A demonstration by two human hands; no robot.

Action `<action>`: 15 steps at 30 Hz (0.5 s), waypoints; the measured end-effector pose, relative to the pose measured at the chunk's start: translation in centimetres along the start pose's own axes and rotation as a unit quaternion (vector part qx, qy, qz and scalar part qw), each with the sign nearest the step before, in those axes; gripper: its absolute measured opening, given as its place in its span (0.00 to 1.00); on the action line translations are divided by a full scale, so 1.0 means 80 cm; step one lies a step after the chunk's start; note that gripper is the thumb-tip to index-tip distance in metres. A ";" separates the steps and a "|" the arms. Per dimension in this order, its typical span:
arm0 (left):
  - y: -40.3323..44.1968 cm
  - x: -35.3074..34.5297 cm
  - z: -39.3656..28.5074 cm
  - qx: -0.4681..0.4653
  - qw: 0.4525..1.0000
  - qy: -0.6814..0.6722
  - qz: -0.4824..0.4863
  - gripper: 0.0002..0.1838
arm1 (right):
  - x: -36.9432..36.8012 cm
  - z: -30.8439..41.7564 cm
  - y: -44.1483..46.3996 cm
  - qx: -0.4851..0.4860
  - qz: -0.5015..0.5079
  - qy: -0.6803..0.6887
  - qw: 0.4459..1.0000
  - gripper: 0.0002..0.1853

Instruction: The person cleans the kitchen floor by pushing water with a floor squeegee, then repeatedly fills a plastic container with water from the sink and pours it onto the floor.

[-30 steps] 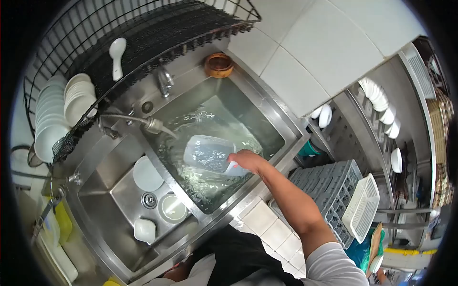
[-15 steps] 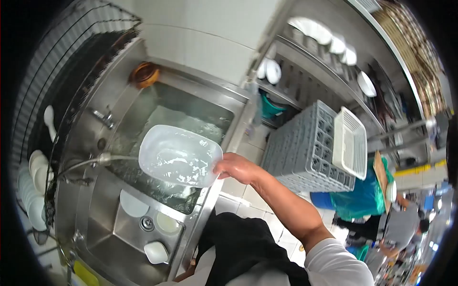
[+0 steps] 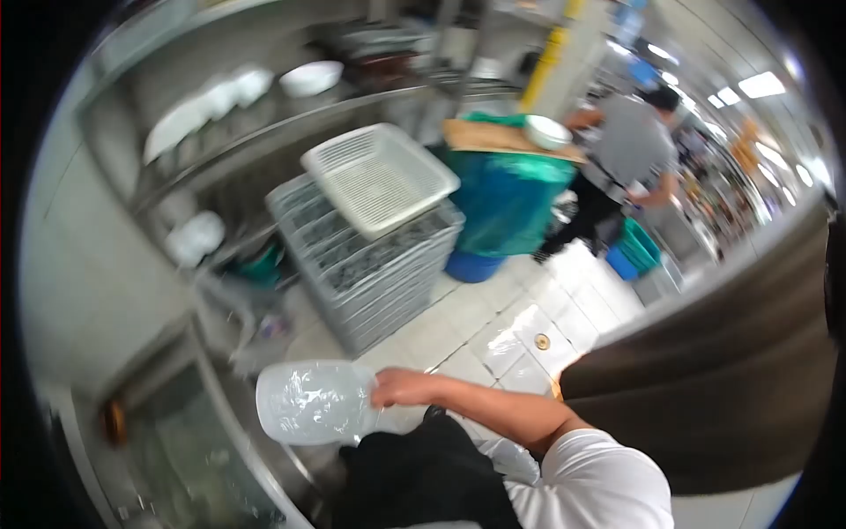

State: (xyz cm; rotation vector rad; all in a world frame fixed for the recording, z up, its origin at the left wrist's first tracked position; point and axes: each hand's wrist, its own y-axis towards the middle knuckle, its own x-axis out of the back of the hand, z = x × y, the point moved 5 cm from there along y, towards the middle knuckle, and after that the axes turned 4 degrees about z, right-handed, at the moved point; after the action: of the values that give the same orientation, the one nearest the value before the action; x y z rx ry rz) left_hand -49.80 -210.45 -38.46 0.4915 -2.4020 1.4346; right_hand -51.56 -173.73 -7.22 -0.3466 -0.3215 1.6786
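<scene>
My right hand (image 3: 404, 389) grips the right edge of a wet, translucent plastic tub (image 3: 310, 403), its fingers closed on the rim. The tub is beside the water-filled sink (image 3: 264, 480), past its right edge, and light glints off its surface. Part of the hold is hidden by the tub and by motion blur. My left hand is out of the picture.
Stacked grey dish racks (image 3: 379, 300) bear a white slotted basket (image 3: 383, 181). Beside them stands a blue bin with a green liner (image 3: 498, 207), a board (image 3: 489, 137) and a white bowl (image 3: 547, 132) on top. A co-worker (image 3: 630, 141) is beyond, near bowl shelves (image 3: 282, 119).
The view has swung right, away from the sinks toward the racks and floor. My right hand has carried the tub from over the sink water to beside the sink.
</scene>
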 end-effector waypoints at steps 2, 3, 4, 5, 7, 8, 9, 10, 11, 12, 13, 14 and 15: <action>0.048 0.035 -0.074 -0.037 0.998 0.040 0.007 0.15 | 0.048 -0.040 -0.048 -0.023 -0.061 -0.033 0.997 0.11; 0.070 0.047 -0.112 -0.054 0.997 0.054 0.011 0.15 | 0.069 -0.064 -0.070 -0.036 -0.084 -0.039 0.995 0.12; 0.087 0.054 -0.149 -0.069 0.995 0.071 0.016 0.15 | 0.088 -0.088 -0.094 -0.039 -0.110 -0.013 0.993 0.12; 0.102 0.058 -0.187 -0.083 0.993 0.084 0.019 0.15 | 0.108 -0.114 -0.117 -0.044 -0.132 0.012 0.990 0.12; 0.124 0.060 -0.259 -0.110 0.987 0.110 0.035 0.15 | 0.149 -0.173 -0.158 -0.060 -0.174 0.023 0.983 0.13; 0.132 0.058 -0.291 -0.120 0.984 0.122 0.043 0.15 | 0.163 -0.205 -0.177 -0.086 -0.198 0.034 0.976 0.14; 0.139 0.055 -0.322 -0.132 0.981 0.132 0.052 0.15 | 0.173 -0.226 -0.197 -0.081 -0.212 0.040 0.973 0.14; 0.145 0.050 -0.349 -0.141 0.978 0.143 0.062 0.15 | 0.185 -0.247 -0.220 -0.086 -0.245 0.075 0.963 0.15; 0.150 0.047 -0.371 -0.149 0.975 0.150 0.071 0.15 | 0.197 -0.270 -0.241 -0.093 -0.275 0.109 0.951 0.16; 0.154 0.041 -0.390 -0.154 0.972 0.157 0.081 0.15 | 0.207 -0.292 -0.259 -0.091 -0.283 0.112 0.948 0.16; 0.157 0.038 -0.402 -0.157 0.970 0.164 0.089 0.15 | 0.217 -0.316 -0.277 -0.090 -0.321 0.142 0.932 0.15; 0.162 0.035 -0.411 -0.157 0.968 0.171 0.096 0.15 | 0.223 -0.333 -0.296 -0.090 -0.355 0.173 0.914 0.14; 0.164 0.032 -0.417 -0.155 0.965 0.186 0.104 0.15 | 0.227 -0.347 -0.314 -0.089 -0.357 0.174 0.914 0.14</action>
State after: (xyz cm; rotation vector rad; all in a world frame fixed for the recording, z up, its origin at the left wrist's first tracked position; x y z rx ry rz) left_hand -55.14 -175.43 -32.49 -0.1028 -2.3497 1.0735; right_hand -19.88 -152.09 -23.20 -0.5749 -0.2866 0.8488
